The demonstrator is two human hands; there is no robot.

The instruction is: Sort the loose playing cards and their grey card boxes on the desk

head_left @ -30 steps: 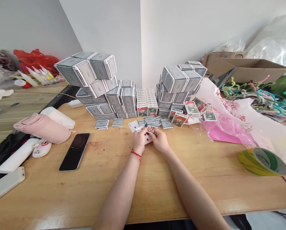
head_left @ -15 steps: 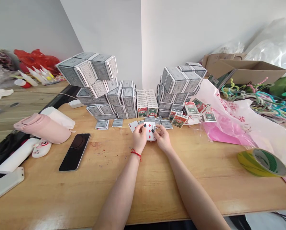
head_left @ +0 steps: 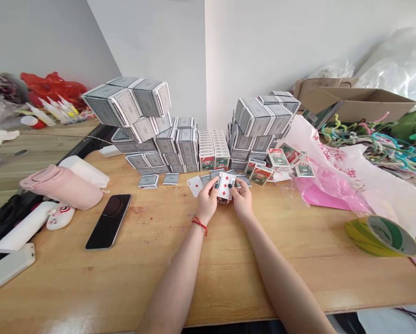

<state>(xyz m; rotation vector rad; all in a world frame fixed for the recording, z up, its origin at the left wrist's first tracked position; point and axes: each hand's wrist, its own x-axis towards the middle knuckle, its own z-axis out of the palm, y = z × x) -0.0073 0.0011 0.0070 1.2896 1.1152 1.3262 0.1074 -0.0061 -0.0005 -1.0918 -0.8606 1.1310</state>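
Observation:
Between my two hands is a playing card with red diamonds, its face toward me and tilted. My left hand pinches its left side, and my right hand grips the right side with the thumb on the face. Whether other cards lie behind it I cannot tell. Just left of my hands a loose card rests face up on the table. Several folded patterned cards lie behind and to the left.
Large blocks built of folded cards stand at the back left, others at the back right. Card boxes are stacked between them. A phone and pink bottle lie left; a tape roll lies right.
The card has shifted slightly right and turned from upright to a tilt. Both hands have moved a little to the right with it, uncovering more of the loose card.

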